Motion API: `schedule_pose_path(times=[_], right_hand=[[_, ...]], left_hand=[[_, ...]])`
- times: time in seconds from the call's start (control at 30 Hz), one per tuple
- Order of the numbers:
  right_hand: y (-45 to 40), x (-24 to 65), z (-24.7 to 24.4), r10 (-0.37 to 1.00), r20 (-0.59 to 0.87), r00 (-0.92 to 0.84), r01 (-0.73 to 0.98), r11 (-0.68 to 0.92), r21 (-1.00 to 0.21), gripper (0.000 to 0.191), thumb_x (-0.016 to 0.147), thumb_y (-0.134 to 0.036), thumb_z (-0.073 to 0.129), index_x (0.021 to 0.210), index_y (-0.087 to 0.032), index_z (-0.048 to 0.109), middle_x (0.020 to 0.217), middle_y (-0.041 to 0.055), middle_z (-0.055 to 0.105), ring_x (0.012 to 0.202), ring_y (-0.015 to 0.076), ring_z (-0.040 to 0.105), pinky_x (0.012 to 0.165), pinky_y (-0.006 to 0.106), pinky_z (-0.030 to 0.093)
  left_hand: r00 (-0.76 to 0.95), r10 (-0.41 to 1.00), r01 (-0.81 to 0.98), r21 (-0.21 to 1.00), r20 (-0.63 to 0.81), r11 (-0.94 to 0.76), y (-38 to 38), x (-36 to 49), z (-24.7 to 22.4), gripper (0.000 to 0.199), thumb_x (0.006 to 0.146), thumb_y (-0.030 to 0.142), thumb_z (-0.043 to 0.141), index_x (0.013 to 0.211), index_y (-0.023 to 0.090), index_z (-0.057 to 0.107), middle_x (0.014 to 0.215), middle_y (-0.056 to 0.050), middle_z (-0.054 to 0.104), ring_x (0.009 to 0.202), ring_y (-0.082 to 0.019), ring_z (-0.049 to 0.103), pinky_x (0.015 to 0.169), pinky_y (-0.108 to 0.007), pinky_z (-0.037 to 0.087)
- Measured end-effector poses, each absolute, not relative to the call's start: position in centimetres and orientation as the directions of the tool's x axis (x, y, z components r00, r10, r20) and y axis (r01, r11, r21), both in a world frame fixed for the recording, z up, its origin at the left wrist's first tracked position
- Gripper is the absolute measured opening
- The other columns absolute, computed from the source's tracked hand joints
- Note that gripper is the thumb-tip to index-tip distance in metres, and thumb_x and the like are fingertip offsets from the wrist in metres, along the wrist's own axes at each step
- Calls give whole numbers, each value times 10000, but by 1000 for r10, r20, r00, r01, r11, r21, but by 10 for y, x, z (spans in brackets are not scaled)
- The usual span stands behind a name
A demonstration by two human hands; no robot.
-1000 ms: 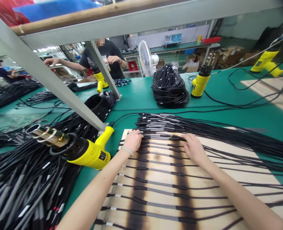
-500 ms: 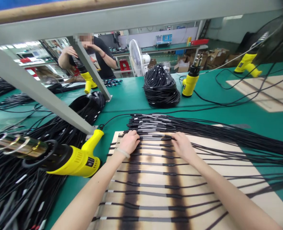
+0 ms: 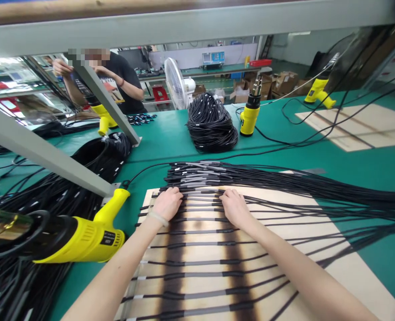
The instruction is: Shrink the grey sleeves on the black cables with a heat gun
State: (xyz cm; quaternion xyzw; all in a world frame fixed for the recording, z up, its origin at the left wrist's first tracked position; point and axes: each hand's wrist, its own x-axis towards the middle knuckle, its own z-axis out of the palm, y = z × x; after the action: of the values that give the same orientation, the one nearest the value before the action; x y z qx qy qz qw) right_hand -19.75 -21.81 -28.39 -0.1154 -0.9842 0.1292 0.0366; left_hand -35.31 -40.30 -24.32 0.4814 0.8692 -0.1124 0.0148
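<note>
Cables [image 3: 202, 263] lie in spaced rows across a wooden board [image 3: 351, 269] with two dark bands [image 3: 173, 254]. Near the board's far edge, the left hand [image 3: 168, 203] and right hand [image 3: 234, 208] curl over cables; whether either grip closes cannot be told. A yellow heat gun [image 3: 83, 243] lies left of the board.

We see smooth wood board [image 3: 204, 253] at 6 o'clock, matt cables [image 3: 200, 262]; glossy plastic gun [image 3: 80, 243] at 8, shiny metal nozzle [image 3: 3, 227].
</note>
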Motion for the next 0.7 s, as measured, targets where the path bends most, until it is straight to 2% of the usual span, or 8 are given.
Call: schedule_pose_path(times=[0.23,0.47,0.7], right_hand=[[-211,-198,-280,195,-1,-981,190,951,-246,274,858,-97,372,922,-189,622,1026,82,576,993,242,439,693,324,343],[-210,-203,-279,168,28,-985,156,958,-239,332,864,-80,346,1097,-174,563,1071,105,569,978,246,444,708,325,330],[-215,-226,-283,-2,36,-999,-12,959,-283,297,864,-48,339,953,-170,595,924,62,617,868,181,503,738,262,334]], left_hand=[[-545,827,834,-196,-138,516,-405,-350,-245,221,849,123,402,858,129,622,960,-101,594,944,-215,542,793,-329,447],[-561,817,824,-192,-137,534,-408,-347,-250,269,849,99,371,828,132,637,926,-105,594,927,-207,545,795,-322,447],[-590,796,805,-181,-134,566,-407,-345,-254,282,821,55,371,840,124,645,901,-111,611,909,-200,561,787,-317,460]])
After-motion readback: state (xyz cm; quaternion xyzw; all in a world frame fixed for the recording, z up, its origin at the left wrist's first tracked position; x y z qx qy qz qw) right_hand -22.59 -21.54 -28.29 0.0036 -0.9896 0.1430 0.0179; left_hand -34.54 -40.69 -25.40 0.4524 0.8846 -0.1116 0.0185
